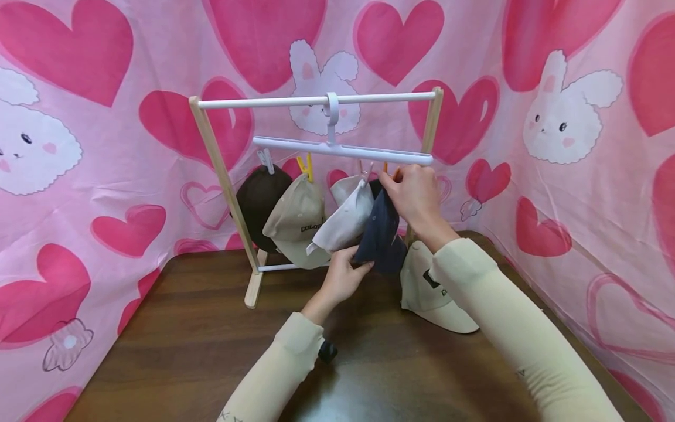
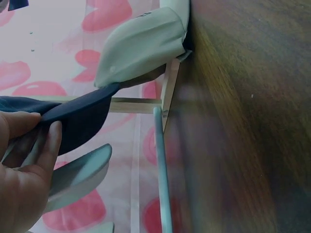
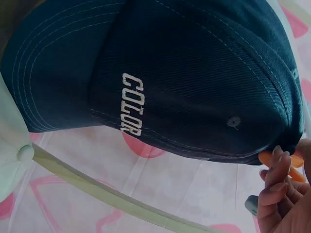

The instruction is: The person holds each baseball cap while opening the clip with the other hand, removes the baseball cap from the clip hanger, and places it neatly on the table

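Observation:
My right hand (image 1: 418,196) pinches an orange clothespin (image 3: 296,162) at the gathered edge of a navy cap (image 3: 194,82) with white "COLOR" lettering. The cap hangs below the right end of a white hanger (image 1: 379,153). Lower down, my left hand (image 1: 341,276) holds the navy cap's brim (image 2: 80,124) between thumb and fingers. Just left of it hangs a white cap (image 1: 348,218) on a pink clothespin (image 1: 365,170). Farther left are a beige cap (image 1: 297,214) on a yellow clothespin (image 1: 306,167) and a dark brown cap (image 1: 258,199) on a grey clothespin (image 1: 266,160).
The hanger hooks over the white top bar (image 1: 253,102) of a wooden-legged rack (image 1: 224,181). Another beige cap (image 1: 427,293) rests on the brown table (image 1: 184,346) at the right, beside my right forearm. Pink heart-patterned cloth (image 1: 169,53) surrounds the table.

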`<state>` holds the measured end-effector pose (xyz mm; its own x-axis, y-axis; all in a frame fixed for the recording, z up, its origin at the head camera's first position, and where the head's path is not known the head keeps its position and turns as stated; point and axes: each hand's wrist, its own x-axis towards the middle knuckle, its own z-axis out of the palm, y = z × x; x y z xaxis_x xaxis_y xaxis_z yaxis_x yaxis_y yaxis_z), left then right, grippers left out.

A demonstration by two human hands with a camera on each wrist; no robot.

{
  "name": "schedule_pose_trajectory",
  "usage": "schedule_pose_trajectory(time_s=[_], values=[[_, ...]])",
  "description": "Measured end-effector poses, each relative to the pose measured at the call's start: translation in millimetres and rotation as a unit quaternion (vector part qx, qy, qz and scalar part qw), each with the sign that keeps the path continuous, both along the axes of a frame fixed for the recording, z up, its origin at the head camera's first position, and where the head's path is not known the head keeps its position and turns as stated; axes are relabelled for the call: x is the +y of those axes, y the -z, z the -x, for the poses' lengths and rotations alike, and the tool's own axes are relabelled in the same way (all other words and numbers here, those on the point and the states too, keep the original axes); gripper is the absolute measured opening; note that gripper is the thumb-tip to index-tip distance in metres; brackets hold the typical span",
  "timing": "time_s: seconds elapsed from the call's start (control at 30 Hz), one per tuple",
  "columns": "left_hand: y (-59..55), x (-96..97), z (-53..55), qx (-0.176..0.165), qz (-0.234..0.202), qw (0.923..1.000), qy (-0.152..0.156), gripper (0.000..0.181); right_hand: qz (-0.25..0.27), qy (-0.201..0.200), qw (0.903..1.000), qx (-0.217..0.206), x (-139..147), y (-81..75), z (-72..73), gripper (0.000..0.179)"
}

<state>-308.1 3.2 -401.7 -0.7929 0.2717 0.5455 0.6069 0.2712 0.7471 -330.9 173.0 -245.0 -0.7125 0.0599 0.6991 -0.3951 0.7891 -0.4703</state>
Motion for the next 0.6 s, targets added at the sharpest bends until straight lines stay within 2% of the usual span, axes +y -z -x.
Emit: schedule_pose_trajectory(time_s=[0.3, 0.6], values=[[-0.6, 0.7, -1.7, 0.011, 0.009, 0.9999, -0.001, 0.016, -0.025, 0.008, 0.9995, 0.015, 1.2, 1.4, 1.5, 0.038], [-1.8, -0.7, -2.2, 0.004, 0.010, 0.9997, -0.020, 0.016, -0.049, -0.008, 0.9983, 0.029, 3.0, 1.2, 4.9, 0.044]])
